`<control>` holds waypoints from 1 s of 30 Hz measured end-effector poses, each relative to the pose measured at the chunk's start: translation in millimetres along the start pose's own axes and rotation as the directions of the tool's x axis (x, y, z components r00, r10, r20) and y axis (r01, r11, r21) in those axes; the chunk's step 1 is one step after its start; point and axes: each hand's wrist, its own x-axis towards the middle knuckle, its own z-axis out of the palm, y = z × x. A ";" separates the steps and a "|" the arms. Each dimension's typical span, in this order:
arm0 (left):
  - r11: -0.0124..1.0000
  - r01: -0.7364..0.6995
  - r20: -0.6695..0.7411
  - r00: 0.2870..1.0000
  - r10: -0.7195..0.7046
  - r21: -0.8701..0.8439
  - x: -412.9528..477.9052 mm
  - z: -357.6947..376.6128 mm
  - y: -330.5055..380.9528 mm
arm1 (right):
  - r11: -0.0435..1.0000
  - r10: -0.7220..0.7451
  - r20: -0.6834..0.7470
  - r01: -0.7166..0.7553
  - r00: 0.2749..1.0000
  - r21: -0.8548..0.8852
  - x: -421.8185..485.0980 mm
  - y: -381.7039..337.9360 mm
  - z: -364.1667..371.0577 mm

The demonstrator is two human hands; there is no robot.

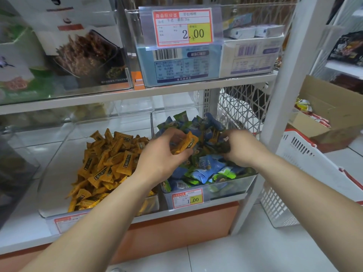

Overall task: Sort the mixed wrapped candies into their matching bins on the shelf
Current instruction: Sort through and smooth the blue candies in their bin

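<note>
- Orange foil-wrapped candy point(183, 144) is pinched between the thumb and curled fingers of the left hand point(161, 158), lifted just above the clear plastic right-hand bin point(231, 186).
- That bin holds a heap of blue and green wrapped candies point(206, 167). At least one more stray orange wrapper point(215, 134) shows near the back of the heap, between the two hands.
- The right hand point(241, 148) is down in the same bin on its far right side, with fingers bent into the pile. Whether they have closed on a candy cannot be told, as the fingertips are buried and blurred.
- Directly left of the right-hand bin sits a second clear plastic bin point(57, 163), which carries a large pile of matching orange candies point(110, 163). No blue or green wrappers are visible in it.
- Judged from this, the sort looks well along: the orange bin appears clean, and only a few orange pieces seem left among the blue and green ones.
- The held candy has yet to cross leftward out of the right-hand bin into the orange pile, and the strays remain to be picked out.
</note>
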 end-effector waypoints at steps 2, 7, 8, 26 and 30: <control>1.000 0.009 -0.011 1.000 -0.009 -0.001 1.1 0.5 -0.1 | 0.994 -0.008 -0.118 0.021 0.993 0.107 2.0 -3.1 -4.8; 0.999 0.019 -0.016 1.000 -0.018 0.043 1.1 2.7 0.4 | 0.877 -0.053 -0.240 0.160 0.969 0.453 3.8 -22.1 8.2; 0.999 0.016 -0.016 1.000 -0.015 0.051 0.9 3.2 0.6 | 0.858 -0.065 -0.221 0.168 0.973 0.486 5.0 -24.3 14.1; 0.996 -0.021 -0.020 1.000 0.023 0.085 0.7 5.1 -5.2 | 0.954 0.007 0.201 -0.067 0.980 0.292 36.8 -18.7 42.9; 0.994 -0.023 -0.027 0.999 0.026 0.104 -0.6 5.4 -3.8 | 0.942 0.046 0.210 -0.112 0.977 0.315 39.2 -18.4 43.7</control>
